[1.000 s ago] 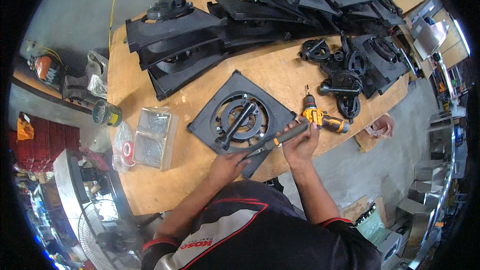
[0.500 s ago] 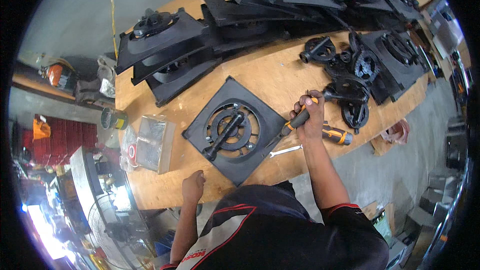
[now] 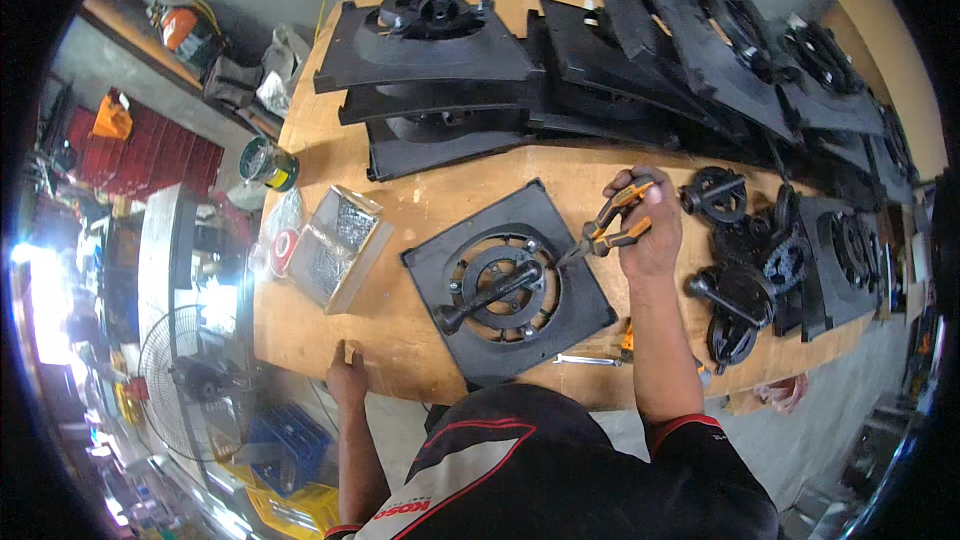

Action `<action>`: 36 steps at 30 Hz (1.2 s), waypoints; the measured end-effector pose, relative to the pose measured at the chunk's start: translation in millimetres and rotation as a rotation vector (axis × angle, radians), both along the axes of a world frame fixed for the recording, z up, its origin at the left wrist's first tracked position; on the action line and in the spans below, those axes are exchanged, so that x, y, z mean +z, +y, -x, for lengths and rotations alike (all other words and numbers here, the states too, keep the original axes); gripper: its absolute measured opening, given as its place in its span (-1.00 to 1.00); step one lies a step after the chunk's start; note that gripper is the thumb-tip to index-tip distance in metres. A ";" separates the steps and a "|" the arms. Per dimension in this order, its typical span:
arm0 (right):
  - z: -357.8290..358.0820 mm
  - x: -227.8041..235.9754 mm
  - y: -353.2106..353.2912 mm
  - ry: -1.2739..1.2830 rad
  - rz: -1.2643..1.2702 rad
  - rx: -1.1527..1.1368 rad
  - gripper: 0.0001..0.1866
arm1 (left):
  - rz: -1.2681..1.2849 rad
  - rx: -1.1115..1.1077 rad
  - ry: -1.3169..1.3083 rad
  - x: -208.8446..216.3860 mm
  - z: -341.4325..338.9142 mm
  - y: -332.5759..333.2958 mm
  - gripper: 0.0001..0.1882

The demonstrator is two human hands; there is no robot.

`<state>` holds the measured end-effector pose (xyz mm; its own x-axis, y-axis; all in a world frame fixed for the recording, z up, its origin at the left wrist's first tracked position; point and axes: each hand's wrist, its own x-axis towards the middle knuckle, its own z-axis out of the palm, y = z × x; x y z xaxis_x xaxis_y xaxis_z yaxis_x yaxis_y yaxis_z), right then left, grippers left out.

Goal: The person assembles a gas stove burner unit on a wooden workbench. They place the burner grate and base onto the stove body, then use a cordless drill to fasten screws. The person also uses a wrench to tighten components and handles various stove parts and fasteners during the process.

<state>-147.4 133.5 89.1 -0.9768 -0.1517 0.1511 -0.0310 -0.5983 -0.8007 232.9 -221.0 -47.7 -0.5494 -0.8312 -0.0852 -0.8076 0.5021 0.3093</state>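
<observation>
My right hand (image 3: 652, 225) grips long-nose pliers (image 3: 610, 225) with orange and black handles, which are spread. Their jaws point down-left at the right side of a ring in a square black plate (image 3: 590, 305); whether they touch it I cannot tell. A black burner-like part (image 3: 492, 295) with a slanting tube sits in the plate's round opening, with small bolts around it. At the near table edge, left of the plate, my left hand (image 3: 348, 378) rests with fingers curled and no object visible in it. An open-end wrench (image 3: 588, 360) lies below the plate's right corner.
Stacked black plates (image 3: 430, 70) fill the far side of the wooden table (image 3: 400, 210). Loose black burner parts (image 3: 745, 270) lie at the right. At the left stand a clear-lidded box (image 3: 340, 245) and a small can (image 3: 268, 164). An orange-black tool (image 3: 627, 338) shows partly behind my right forearm.
My view has shifted. The pliers have lifted from the plate's lower right edge to near its ring, and their handles have spread. My left hand stays near the table edge.
</observation>
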 end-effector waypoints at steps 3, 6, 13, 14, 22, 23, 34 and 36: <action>16.2 5.6 -16.5 0.093 -0.034 0.199 -0.60 | -0.091 0.079 -0.120 31.8 13.9 18.1 -0.39; 23.1 8.7 -51.1 0.179 -0.014 0.567 -0.53 | -0.182 0.059 0.078 17.1 34.8 34.3 -0.44; 10.8 -3.8 -133.0 0.166 -0.182 1.018 -0.45 | 0.172 -0.210 0.314 -22.5 111.1 43.1 -0.61; 6.5 -7.1 -139.5 0.221 -0.139 1.003 -0.45 | 0.219 -0.215 0.297 -23.6 115.9 44.6 -0.62; 11.0 -18.8 -162.2 0.336 -0.284 1.168 -0.51 | 0.150 -0.160 0.295 -21.8 116.2 42.1 -0.65; 10.2 -21.8 -163.1 0.396 -0.293 1.160 -0.51 | 0.161 -0.156 0.301 -21.3 117.1 41.2 -0.66; -9.3 -11.6 -171.2 0.756 -0.535 1.186 -0.63 | -0.024 -0.116 0.399 -56.3 102.4 39.2 -0.60; -9.6 -14.4 -174.5 0.721 -0.564 1.193 -0.66 | 0.126 -0.212 0.404 -47.8 103.4 37.2 -0.60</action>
